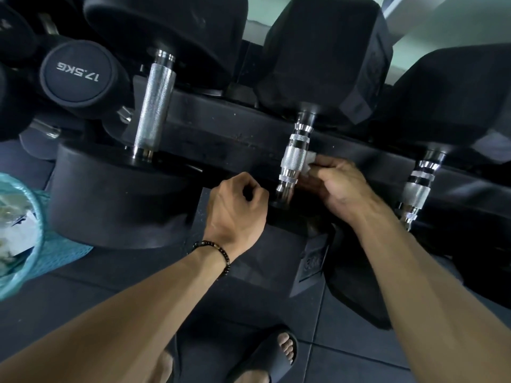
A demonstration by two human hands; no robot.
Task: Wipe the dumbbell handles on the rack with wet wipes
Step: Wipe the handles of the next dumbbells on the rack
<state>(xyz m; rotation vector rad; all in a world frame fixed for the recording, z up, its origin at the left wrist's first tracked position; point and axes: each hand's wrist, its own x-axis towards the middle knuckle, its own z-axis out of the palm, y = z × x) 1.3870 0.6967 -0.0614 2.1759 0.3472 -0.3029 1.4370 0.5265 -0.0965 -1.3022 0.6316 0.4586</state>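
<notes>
Dumbbell handle (293, 158), knurled chrome, lying across the black rack (237, 134) just right of centre; pinching a white wet wipe (310, 163) against its three o'clock side, right hand (341, 186) curled tight; hovering at eight o'clock from it, left hand (237, 205) fisted, gripping nothing visible; sitting at nine o'clock, teal bin (19, 233)
</notes>
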